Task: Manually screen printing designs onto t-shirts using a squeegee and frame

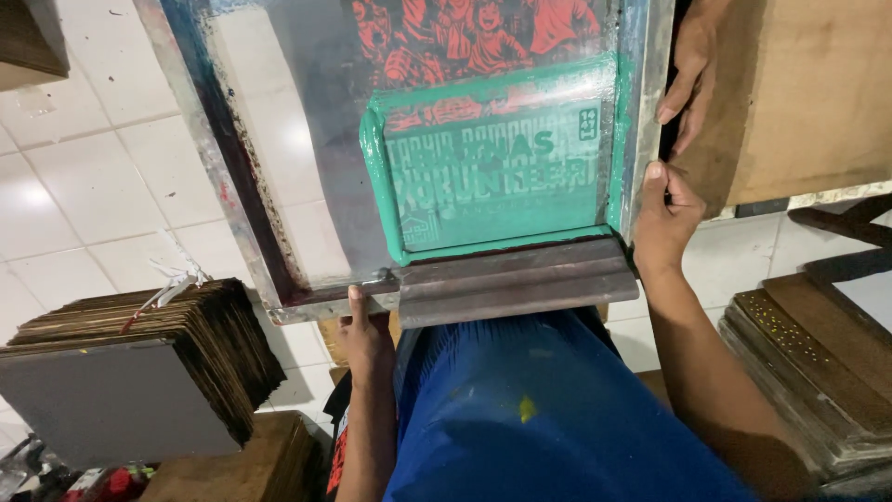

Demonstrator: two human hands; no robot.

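Screen-printing, frame being handled: the left hand point(364, 336) is gripping the near edge of the metal-framed mesh printing screen point(279, 167), the right hand point(662, 218) its right edge. Green ink pool and wooden squeegee point(516, 279) are resting at its near edge; the next move calls for level, steady handling.

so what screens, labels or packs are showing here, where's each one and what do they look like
Printing screen: centre, tilted metal frame with grey mesh, a red crowd picture on top and a green ink panel with pale lettering below; left hand under its near edge, right hand on its right side.
Squeegee: along the screen's near edge, long brown wooden bar.
Board stack: lower left, brown sheets with a grey one on top.
No labels or packages.
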